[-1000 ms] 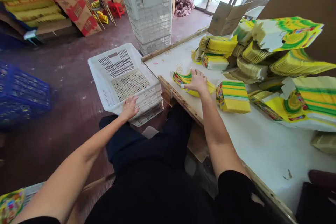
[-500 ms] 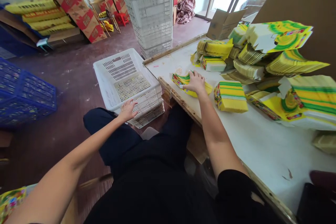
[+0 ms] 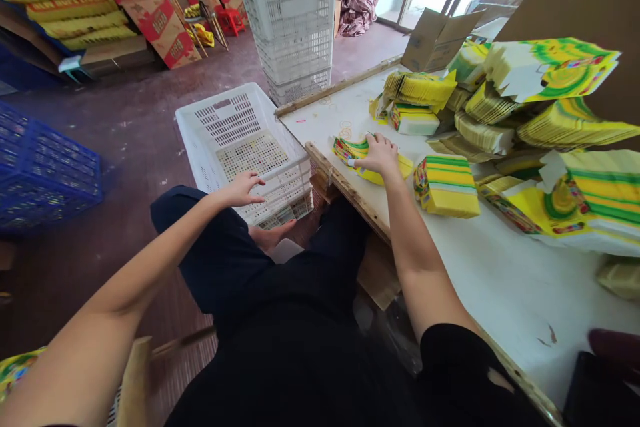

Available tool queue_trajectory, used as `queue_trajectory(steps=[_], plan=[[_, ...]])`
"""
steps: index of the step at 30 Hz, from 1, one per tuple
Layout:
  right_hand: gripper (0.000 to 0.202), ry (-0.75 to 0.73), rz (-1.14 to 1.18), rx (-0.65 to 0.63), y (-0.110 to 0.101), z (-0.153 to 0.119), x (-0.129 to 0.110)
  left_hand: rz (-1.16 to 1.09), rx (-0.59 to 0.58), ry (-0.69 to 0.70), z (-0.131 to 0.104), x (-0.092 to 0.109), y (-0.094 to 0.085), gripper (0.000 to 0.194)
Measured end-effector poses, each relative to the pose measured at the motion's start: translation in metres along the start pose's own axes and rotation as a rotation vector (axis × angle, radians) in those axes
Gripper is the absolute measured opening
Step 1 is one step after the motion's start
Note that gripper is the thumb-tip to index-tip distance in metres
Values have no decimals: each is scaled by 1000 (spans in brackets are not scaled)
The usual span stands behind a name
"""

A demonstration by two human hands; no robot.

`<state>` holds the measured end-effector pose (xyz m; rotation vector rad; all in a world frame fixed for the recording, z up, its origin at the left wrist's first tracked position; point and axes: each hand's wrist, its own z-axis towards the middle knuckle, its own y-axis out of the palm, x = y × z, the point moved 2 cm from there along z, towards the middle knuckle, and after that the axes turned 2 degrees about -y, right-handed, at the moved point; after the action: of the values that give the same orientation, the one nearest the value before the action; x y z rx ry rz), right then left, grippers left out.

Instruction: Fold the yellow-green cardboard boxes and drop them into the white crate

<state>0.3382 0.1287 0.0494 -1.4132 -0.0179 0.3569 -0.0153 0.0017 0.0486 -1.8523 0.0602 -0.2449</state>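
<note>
My right hand (image 3: 379, 155) rests over a small curved stack of yellow and green printed card pieces (image 3: 373, 175) at the table's left edge. Its thumb, with a white wrap at the tip, lies on the near side and the fingers curl over the far side. Over the near rim of a white plastic crate (image 3: 197, 153), my left hand (image 3: 243, 190) hangs with fingers apart and nothing in it. Just right of my right hand stands a bundle of yellow, green-striped cartons (image 3: 447, 188).
More piles of flat yellow cartons (image 3: 555, 90) cover the right side of the white table (image 3: 490, 280), beside an open cardboard box (image 3: 440, 40). A tall stack of white crates (image 3: 290, 20) rises beyond. Blue crates (image 3: 45, 160) stand on the floor at left.
My left hand has shifted slightly up, relative to the crate's near rim. My right hand stays on the same card stack. The view has turned a little, and a bare foot now shows below the crate.
</note>
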Motion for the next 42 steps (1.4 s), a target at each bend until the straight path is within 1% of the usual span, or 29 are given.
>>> queue_trajectory(steps=[3,5,8,11,13,16,18,21,24,27,29,34,37,42], plan=[[84,5,-4,0,1,0,0,-10,-124,26,6,-2,-25,60],[84,10,-5,1,0,0,0,-42,-143,-7,6,-5,-40,63],[85,13,4,0,-2,-2,-1,-123,-101,-85,3,-14,-55,67],[85,16,14,-2,-4,-3,-2,-263,-32,-162,-1,-27,-58,66],[83,13,18,1,-5,-4,-2,-334,6,-224,0,-35,-53,62],[84,9,10,-14,-5,-3,-2,-328,23,-304,7,-41,-39,55],[84,7,1,-23,-5,-3,-1,-285,7,-329,15,-39,-25,50],[82,-6,15,-11,-5,-2,0,-215,-20,-357,26,-31,-1,41],[81,-20,40,5,-4,-3,2,-133,-39,-406,31,-23,23,32],[82,-10,33,4,-3,-4,2,-56,-48,-463,32,-22,38,32],[82,0,23,3,-4,-4,1,-16,-60,-486,35,-24,42,33],[83,6,35,-1,-6,-5,1,39,-101,-503,48,-30,41,30],[83,10,39,-9,-6,-4,3,49,-107,-512,51,-32,42,35],[82,24,34,-28,-6,-4,3,52,-109,-511,49,-34,42,43]])
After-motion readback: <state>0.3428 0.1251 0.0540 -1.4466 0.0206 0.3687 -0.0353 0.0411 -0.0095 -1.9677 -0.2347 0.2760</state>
